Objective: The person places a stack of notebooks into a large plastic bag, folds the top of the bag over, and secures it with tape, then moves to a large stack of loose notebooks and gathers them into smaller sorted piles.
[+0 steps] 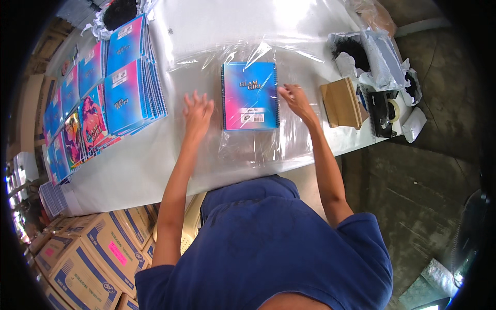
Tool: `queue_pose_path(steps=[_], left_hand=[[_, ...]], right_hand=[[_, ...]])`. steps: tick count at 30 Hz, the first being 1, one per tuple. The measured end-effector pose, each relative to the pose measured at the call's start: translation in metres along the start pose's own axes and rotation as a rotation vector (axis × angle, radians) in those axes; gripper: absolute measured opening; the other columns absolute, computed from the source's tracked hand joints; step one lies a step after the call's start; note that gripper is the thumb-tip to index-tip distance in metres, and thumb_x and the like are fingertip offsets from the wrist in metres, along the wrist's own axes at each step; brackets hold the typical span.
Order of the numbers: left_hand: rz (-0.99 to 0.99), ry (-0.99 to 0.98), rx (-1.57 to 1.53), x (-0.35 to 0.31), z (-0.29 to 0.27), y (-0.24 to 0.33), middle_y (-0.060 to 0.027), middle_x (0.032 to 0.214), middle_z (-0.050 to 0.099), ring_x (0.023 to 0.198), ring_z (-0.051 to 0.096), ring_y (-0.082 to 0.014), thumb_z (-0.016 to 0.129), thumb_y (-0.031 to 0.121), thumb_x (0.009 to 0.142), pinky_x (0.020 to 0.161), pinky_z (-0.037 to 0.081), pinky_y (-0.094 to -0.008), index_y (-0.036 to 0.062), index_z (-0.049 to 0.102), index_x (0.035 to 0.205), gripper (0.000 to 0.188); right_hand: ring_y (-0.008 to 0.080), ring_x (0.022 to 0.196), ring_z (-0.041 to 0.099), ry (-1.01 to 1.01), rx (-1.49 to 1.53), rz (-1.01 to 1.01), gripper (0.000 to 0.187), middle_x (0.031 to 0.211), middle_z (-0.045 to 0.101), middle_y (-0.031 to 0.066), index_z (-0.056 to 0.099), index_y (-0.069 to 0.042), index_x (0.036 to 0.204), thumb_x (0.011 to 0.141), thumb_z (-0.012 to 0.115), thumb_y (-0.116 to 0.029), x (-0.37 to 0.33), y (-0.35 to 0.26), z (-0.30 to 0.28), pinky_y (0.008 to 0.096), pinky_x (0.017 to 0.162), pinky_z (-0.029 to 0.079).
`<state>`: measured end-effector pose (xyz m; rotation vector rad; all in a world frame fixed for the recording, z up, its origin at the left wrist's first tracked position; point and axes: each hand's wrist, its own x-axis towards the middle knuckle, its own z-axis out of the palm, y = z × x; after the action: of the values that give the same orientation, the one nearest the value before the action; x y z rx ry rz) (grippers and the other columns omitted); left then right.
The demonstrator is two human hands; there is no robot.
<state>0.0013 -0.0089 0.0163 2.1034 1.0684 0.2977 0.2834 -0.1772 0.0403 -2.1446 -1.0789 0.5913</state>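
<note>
A spiral notebook with a blue and pink cover lies flat in front of me, in the middle of the table. Clear plastic film spreads under and around it, wrinkled and shiny, with folds running past the notebook's sides. To the left of the notebook, my left hand is open, its fingers spread over the film and holding nothing. Close to the notebook's right edge is my right hand, its fingers bent but apart; nothing shows in its grasp.
Several stacks of similar notebooks fill the table's left side. At the right stand a brown cardboard block, a black tape dispenser and a white-wrapped box. Cardboard cartons are piled below the table's left end.
</note>
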Motion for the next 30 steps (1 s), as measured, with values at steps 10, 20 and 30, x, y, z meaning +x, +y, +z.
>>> queue_pose_path(steps=[10,20,30], left_hand=[[0.180,-0.094,-0.614,0.018,0.019,0.006,-0.0211,0.147,0.034,0.140,0.026,-0.0266,0.072,0.034,0.081,0.110,0.027,-0.0410,0.0040,0.054,0.130,0.060],[0.453,-0.154,-0.749,-0.021,-0.024,0.066,-0.0169,0.152,0.026,0.137,0.033,-0.0291,0.090,0.024,0.055,0.110,0.032,-0.0395,0.0053,0.021,0.148,0.118],[0.478,-0.018,-1.128,-0.026,-0.118,0.156,-0.0140,0.152,0.027,0.142,0.021,-0.0314,0.061,0.061,0.080,0.115,0.016,-0.0449,0.0065,0.017,0.150,0.099]], right_hand=[[0.0233,0.106,0.054,-0.088,0.863,0.215,0.059,0.108,0.055,0.0138,0.043,0.000,0.121,0.077,0.077,-0.020,-0.019,-0.062,0.009,0.0345,0.089,0.046],[0.0215,0.115,0.051,-0.147,0.958,-0.054,0.086,0.122,0.051,0.0079,0.042,-0.011,0.125,0.053,0.088,-0.002,-0.076,-0.062,-0.014,0.0376,0.100,0.043],[0.0314,0.129,0.041,-0.147,0.058,-0.782,0.038,0.133,0.051,0.0109,0.066,-0.009,0.097,0.062,0.080,-0.015,-0.072,-0.157,-0.134,0.0444,0.106,0.034]])
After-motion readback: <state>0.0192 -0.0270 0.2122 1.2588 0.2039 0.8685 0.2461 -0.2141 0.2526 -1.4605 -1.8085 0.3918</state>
